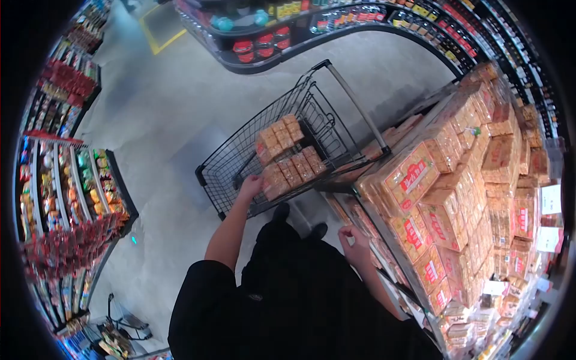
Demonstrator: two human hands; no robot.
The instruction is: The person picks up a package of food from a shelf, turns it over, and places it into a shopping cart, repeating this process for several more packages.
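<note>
A black wire shopping cart (225, 153) stands in front of me with two clear-wrapped packs of golden-brown, block-shaped snacks inside. The farther snack pack (279, 139) sits beside the nearer snack pack (293, 173). My left hand (252, 185) reaches over the cart's near side, its fingers bent against the left end of the nearer pack; part of the grip is hidden. My right hand (355, 245) hangs beside the stacked display, fingers curled in, with nothing visible in them. Closest to it is the display's lower edge.
A tall display of similar snack packs (411, 177) with red labels rises on my right, close to the cart handle (359, 108). A shelf of bagged goods (75, 183) stands left across the grey floor (153, 204). Ahead curves a shelf with red-lidded jars (264, 47).
</note>
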